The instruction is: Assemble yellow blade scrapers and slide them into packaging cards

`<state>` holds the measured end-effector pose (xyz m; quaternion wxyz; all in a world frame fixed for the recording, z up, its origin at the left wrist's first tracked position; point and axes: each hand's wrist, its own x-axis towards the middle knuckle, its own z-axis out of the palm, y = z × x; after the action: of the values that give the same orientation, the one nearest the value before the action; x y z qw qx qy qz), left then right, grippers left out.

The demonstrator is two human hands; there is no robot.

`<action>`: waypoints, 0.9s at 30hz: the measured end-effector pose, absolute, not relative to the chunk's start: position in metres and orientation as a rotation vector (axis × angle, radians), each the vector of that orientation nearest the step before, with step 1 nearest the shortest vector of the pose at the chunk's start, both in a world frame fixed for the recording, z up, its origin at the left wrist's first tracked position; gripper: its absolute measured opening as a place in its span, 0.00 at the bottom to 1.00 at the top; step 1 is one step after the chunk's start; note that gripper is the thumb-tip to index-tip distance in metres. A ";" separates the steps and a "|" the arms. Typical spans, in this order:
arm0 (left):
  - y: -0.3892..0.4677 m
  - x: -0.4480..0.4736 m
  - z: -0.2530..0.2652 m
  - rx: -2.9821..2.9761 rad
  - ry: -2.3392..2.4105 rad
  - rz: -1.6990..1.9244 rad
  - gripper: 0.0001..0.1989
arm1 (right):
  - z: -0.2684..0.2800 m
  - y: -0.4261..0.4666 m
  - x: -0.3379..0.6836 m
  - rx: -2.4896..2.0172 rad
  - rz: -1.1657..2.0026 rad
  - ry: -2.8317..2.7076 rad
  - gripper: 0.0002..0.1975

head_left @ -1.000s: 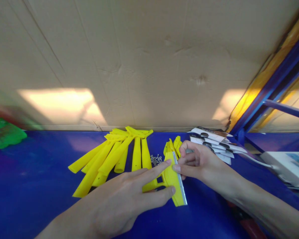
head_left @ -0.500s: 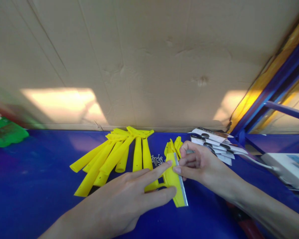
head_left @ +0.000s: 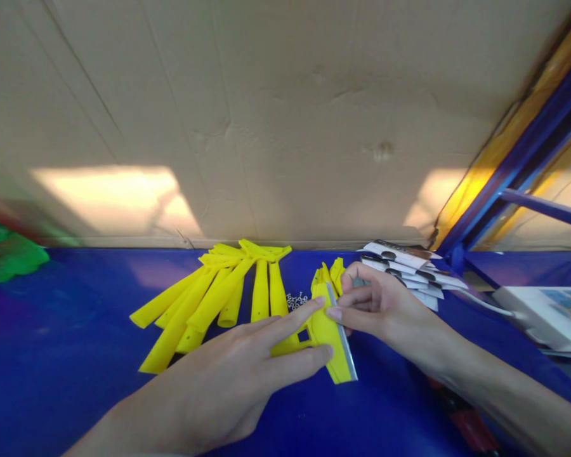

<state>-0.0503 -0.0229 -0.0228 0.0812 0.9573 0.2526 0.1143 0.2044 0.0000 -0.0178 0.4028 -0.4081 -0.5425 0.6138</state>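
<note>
On the blue bench, the left hand pins the yellow scraper head flat between extended forefinger and thumb, so the right hand can pinch its metal blade square along the edge.

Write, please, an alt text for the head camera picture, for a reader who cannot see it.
Two bare hands hold a yellow plastic scraper with a metal blade on a blue table: the left hand presses its body, the right hand pinches the blade's far end. Behind lie yellow handles, small screws and stacked white packets, before a cardboard wall.
</note>
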 end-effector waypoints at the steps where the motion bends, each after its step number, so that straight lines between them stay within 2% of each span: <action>1: -0.022 -0.050 -0.023 2.810 0.778 0.400 0.37 | -0.018 0.001 0.205 -1.030 1.547 -1.365 0.27; 6: -0.016 -0.044 -0.019 2.240 0.932 0.888 0.20 | -0.017 0.010 0.214 -1.166 1.353 -1.378 0.17; 10: -0.007 -0.041 -0.014 1.553 0.818 1.045 0.13 | -0.021 0.009 0.216 -1.229 0.968 -1.876 0.05; 13: -0.001 -0.044 -0.015 1.243 0.694 1.021 0.14 | -0.026 0.001 0.211 -1.157 0.667 -2.273 0.06; 16: 0.003 -0.046 -0.021 1.003 0.621 0.997 0.20 | -0.034 -0.004 0.207 -1.044 0.501 -2.457 0.10; 21: 0.006 -0.044 -0.028 0.780 0.551 1.001 0.29 | -0.043 -0.004 0.204 -1.015 0.453 -2.556 0.10; 27: 0.002 -0.038 -0.026 0.760 0.517 0.997 0.26 | -0.045 -0.002 0.202 -0.994 0.413 -2.620 0.13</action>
<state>-0.0384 0.0017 -0.0258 0.7787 0.3515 0.2393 0.4614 0.2021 -0.0024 -0.0451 0.1538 -0.3467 -0.9140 0.1441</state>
